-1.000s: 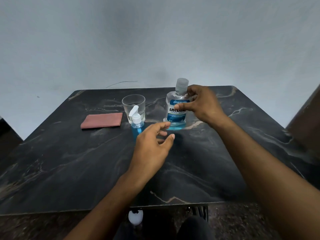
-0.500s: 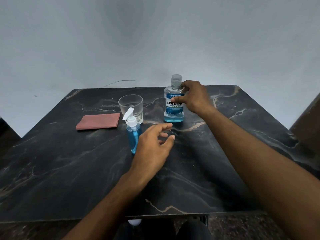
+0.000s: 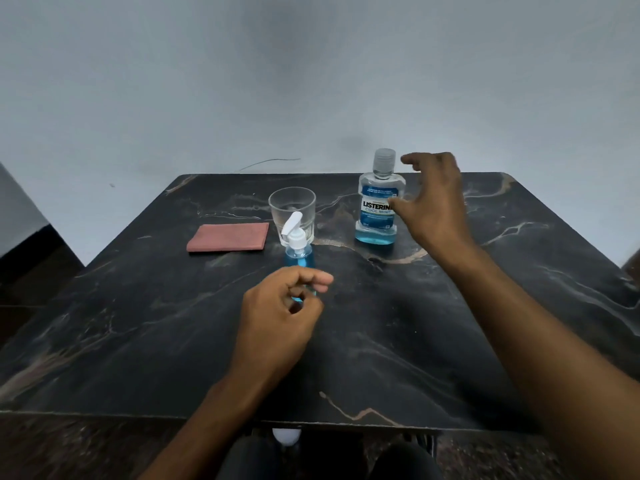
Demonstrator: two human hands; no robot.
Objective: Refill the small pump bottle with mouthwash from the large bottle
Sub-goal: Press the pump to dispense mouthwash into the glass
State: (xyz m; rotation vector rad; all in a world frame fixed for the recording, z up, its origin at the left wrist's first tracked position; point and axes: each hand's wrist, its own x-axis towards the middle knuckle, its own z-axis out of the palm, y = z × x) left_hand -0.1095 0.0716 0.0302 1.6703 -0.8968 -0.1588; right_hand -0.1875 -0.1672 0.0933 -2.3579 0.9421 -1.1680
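Observation:
The small pump bottle [image 3: 298, 252], with a white pump and blue liquid inside, stands at the table's middle. Its lower part is hidden behind my left hand [image 3: 280, 317], which hovers just in front of it with fingers loosely curled; no grip on the bottle shows. The large mouthwash bottle [image 3: 375, 202], capped and with blue liquid low inside, stands upright further back on the right. My right hand [image 3: 433, 202] is beside it with fingers spread, the thumb just in front of the label and not gripping.
A clear drinking glass [image 3: 292, 209] stands right behind the pump bottle. A folded pink cloth [image 3: 228, 237] lies to its left. The dark marble table [image 3: 415, 341] ends near my body, and a grey wall rises behind it.
My right hand has let go of the large bottle and spread open beside it. The left hand's fingers have curled in front of the pump bottle. Both bottles stay put.

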